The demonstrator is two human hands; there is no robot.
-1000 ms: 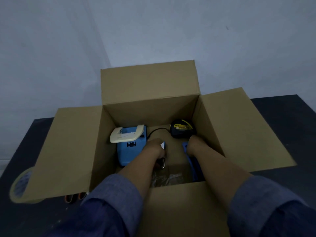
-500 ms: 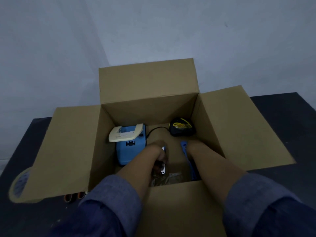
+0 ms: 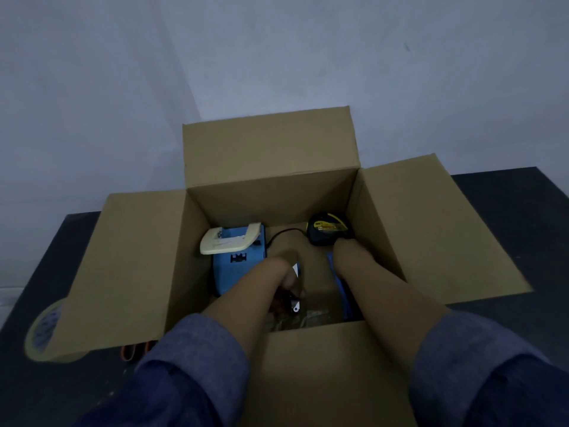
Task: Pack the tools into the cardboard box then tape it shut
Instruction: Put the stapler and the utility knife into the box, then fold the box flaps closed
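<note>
Tape roll (image 3: 46,331): on the dark table (image 3: 508,192), outside the box at far left, partly hidden under the left flap; nearer the left hand, well apart from both.

Cardboard box (image 3: 271,155): all four flaps open, untaped.

Blue device (image 3: 237,266) with cream handle: upright against the left inner wall.

Left hand (image 3: 286,285): deep in the box, just right of the blue device, curled around a small tool with a white tip; which tool, cannot tell.

Long blue tool (image 3: 346,300): on the box floor, long axis running near to far, partly under the right forearm.

Right hand (image 3: 348,251): fingertips hidden at the tape measure (image 3: 328,229) in the far right corner; touching or gripping it, cannot tell.
</note>
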